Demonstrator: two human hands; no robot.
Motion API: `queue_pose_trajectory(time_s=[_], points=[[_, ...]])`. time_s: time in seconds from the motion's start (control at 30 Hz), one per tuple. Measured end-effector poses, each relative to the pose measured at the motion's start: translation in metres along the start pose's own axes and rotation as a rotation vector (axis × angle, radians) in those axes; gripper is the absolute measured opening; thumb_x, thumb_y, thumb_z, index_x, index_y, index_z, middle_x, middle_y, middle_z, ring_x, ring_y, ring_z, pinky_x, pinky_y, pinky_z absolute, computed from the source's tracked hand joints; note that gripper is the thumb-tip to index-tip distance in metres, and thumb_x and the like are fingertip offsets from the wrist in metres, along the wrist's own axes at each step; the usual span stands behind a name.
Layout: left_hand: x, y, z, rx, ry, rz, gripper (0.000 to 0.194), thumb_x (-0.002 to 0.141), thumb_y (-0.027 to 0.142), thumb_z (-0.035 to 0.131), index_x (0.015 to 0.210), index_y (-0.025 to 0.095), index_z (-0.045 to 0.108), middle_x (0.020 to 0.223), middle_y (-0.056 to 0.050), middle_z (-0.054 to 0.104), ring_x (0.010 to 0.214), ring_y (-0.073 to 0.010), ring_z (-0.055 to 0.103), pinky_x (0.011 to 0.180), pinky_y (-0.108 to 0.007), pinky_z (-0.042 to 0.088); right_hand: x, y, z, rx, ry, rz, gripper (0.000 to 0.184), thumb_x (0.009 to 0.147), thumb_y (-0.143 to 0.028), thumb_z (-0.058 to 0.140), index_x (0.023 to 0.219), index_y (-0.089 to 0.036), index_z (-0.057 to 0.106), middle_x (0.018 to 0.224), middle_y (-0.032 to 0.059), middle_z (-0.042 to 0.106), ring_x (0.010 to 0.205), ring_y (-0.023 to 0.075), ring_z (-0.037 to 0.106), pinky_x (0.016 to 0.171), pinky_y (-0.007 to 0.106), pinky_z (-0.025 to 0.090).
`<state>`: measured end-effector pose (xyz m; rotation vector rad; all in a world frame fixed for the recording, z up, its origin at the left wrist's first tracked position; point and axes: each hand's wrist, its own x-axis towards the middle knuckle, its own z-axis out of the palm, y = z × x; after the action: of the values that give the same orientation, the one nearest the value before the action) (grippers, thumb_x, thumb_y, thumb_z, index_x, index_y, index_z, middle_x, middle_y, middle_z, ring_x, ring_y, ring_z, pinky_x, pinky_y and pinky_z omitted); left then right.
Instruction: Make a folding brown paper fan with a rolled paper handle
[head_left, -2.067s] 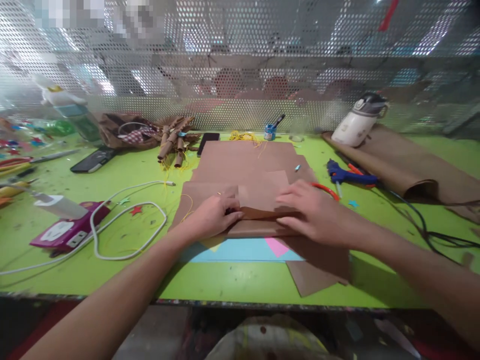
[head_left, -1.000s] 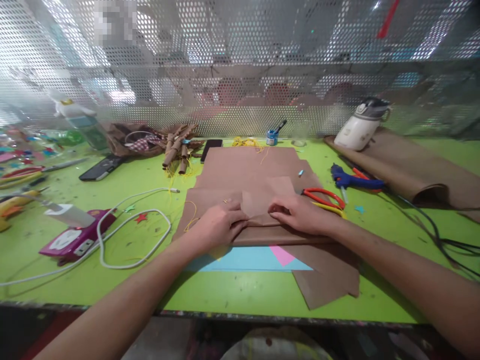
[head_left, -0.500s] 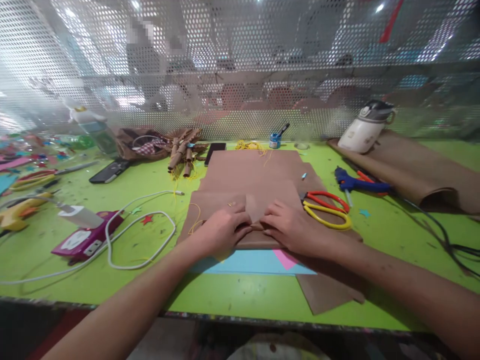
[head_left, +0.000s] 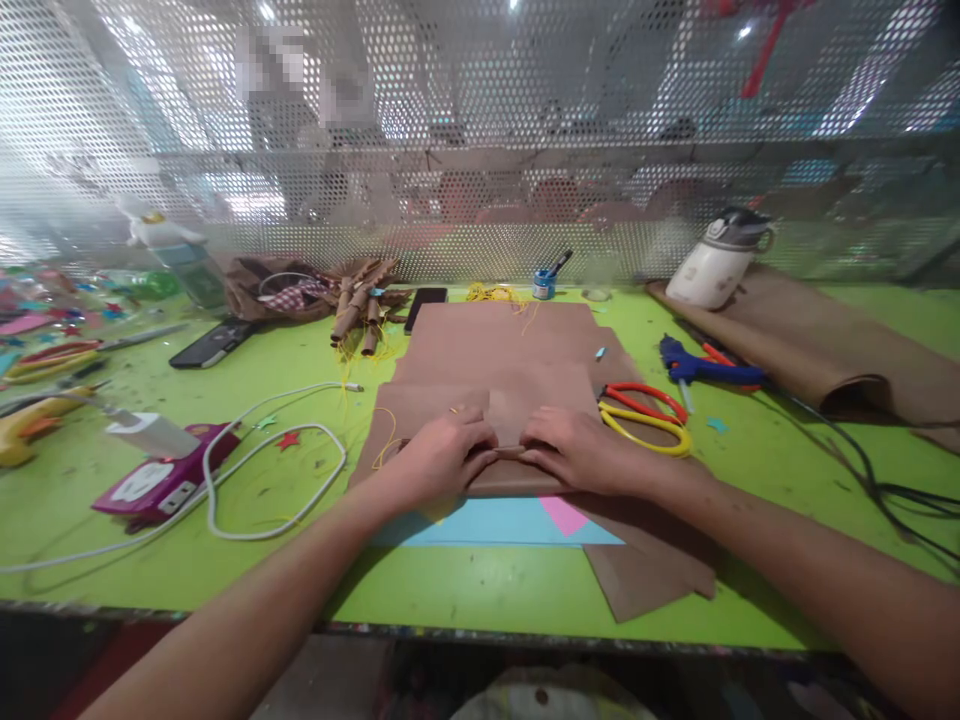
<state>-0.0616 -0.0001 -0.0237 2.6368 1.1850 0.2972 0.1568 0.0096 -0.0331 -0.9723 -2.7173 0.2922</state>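
Both hands meet over a stack of brown kraft paper [head_left: 502, 335] in the middle of the table. Between the fingertips is a thin roll of brown paper [head_left: 511, 453]. My left hand [head_left: 457, 450] pinches its left end, fingers curled and closed. At the other end my right hand [head_left: 570, 447] is closed on it in the same way. Part of the roll is hidden under the fingers. Light blue paper [head_left: 495, 525] with a pink piece [head_left: 562, 514] sticks out below the stack. Scissors [head_left: 649, 420] with red and yellow handles lie just right of my right hand.
A blue glue gun [head_left: 705, 365] and a white bottle [head_left: 716, 265] on a large brown sheet [head_left: 840, 350] are at the right. Leftward lie a purple power strip [head_left: 169, 475], white cable [head_left: 277, 535], phone [head_left: 214, 343] and several paper rolls [head_left: 352, 310]. A perforated metal screen [head_left: 480, 180] stands behind.
The small paper strip between the fingers now looks more evenly rolled and level. Both hands stay in nearly the same place; the whole view has shifted slightly.
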Motion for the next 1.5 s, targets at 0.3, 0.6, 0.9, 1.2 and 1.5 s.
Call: queue_pose_trajectory(time_s=[0.3, 0.6, 0.9, 1.2, 1.5], points=[[-0.001, 0.003, -0.002, 0.002, 0.005, 0.007, 0.022, 0.089, 0.030, 0.044, 0.085, 0.016, 0.061, 0.087, -0.006, 0.056, 0.080, -0.0171, 0.053, 0.070, -0.028, 0.040, -0.015, 0.001, -0.005, -0.137, 0.084, -0.034, 0.023, 0.090, -0.026, 0.051, 0.074, -0.014, 0.062, 0.078, 0.0077, 0.058, 0.079, 0.0186, 0.048, 0.067, 0.030, 0.037], [-0.001, 0.002, -0.001, -0.046, 0.024, 0.027, 0.019, 0.089, 0.029, 0.046, 0.084, 0.016, 0.060, 0.089, -0.006, 0.055, 0.079, -0.0160, 0.053, 0.071, -0.027, 0.042, -0.019, -0.005, -0.004, -0.125, 0.136, -0.013, 0.026, 0.091, -0.021, 0.048, 0.073, -0.013, 0.064, 0.074, 0.0083, 0.057, 0.077, 0.0193, 0.046, 0.066, 0.032, 0.037], [0.002, -0.003, -0.001, -0.070, -0.011, 0.014, 0.027, 0.090, 0.032, 0.045, 0.091, 0.018, 0.068, 0.084, -0.006, 0.063, 0.078, -0.0164, 0.058, 0.071, -0.026, 0.043, -0.027, 0.003, -0.007, -0.005, 0.139, 0.011, 0.030, 0.092, -0.022, 0.046, 0.073, -0.013, 0.067, 0.071, 0.0076, 0.056, 0.072, 0.0173, 0.047, 0.061, 0.029, 0.036], [0.006, -0.001, -0.007, -0.070, -0.042, 0.004, 0.029, 0.089, 0.032, 0.044, 0.090, 0.019, 0.070, 0.083, -0.006, 0.068, 0.080, -0.0175, 0.061, 0.073, -0.026, 0.043, -0.030, -0.005, -0.010, -0.085, 0.076, -0.029, 0.022, 0.093, -0.018, 0.043, 0.088, -0.015, 0.064, 0.075, 0.0047, 0.055, 0.067, 0.0146, 0.047, 0.060, 0.027, 0.034], [0.009, -0.003, -0.010, -0.101, -0.068, -0.021, 0.026, 0.088, 0.032, 0.046, 0.086, 0.019, 0.068, 0.080, -0.005, 0.067, 0.074, -0.0158, 0.059, 0.069, -0.025, 0.042, -0.025, 0.012, -0.011, 0.075, 0.019, -0.035, 0.025, 0.093, -0.020, 0.043, 0.094, -0.017, 0.067, 0.079, 0.0052, 0.061, 0.070, 0.0142, 0.054, 0.062, 0.025, 0.036]])
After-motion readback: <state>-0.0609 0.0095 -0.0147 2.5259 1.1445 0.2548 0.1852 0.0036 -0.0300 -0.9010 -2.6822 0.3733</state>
